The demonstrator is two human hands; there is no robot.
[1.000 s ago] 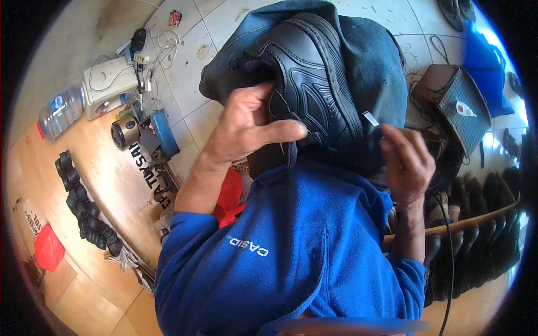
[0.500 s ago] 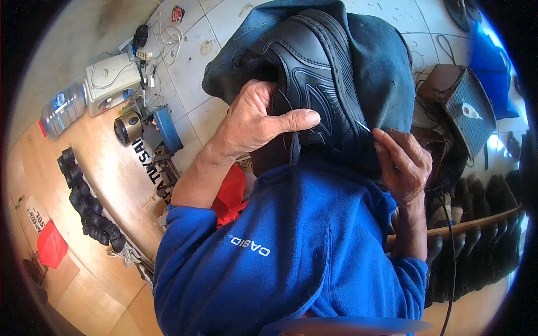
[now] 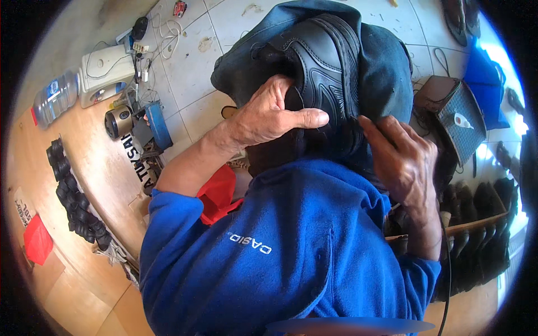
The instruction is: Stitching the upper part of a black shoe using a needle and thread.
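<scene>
Head view: left hand (image 3: 268,115), partly hidden, grips black shoe (image 3: 322,67); cannot tell whether right hand (image 3: 402,157) grips.

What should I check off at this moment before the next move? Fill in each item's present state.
1. Black shoe supported: ok, it rests on the dark cloth over the lap.
2. Left hand steadying it: ok, fingers reach into the opening and the thumb lies across the outside.
3. Left fingertips in sight: not ok, the shoe hides them.
4. Right hand in position: ok, its fingertips are at the sole edge.
5. Tool in the right hand: cannot tell, none shows clearly.
6. Black cable away from the shoe: ok, it runs down beside the right forearm.
</scene>
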